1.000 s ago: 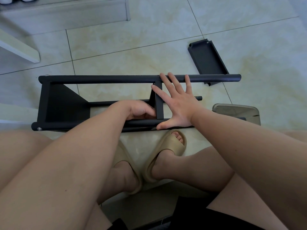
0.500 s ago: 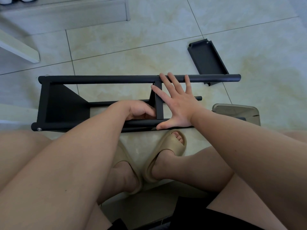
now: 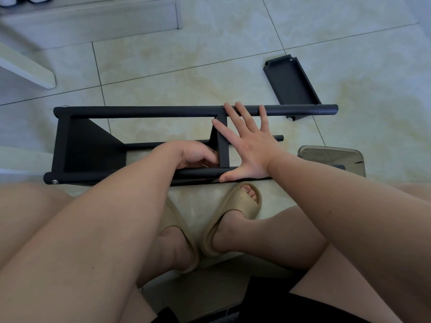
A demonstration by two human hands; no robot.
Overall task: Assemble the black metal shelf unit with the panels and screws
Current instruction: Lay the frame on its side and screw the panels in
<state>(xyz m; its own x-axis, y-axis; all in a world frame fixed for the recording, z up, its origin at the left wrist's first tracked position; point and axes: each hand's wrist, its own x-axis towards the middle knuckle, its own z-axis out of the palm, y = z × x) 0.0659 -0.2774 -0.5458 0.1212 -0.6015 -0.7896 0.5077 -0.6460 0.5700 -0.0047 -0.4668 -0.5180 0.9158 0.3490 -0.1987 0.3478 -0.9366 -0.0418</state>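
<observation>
Holds exactly as a second ago, so likely still fastens the middle panel [image 3: 224,155]: presses the right hand [image 3: 247,145], flat and spread, across the frame [image 3: 144,111] lying sideways on the floor [image 3: 186,66], and curls the left hand [image 3: 196,155] at the panel's near joint, around what cannot be told. Leaves a loose panel [image 3: 291,82] on the tiles just past the far rail, a grey tub [image 3: 331,157] to the right, white furniture [image 3: 28,68] at upper left.
</observation>
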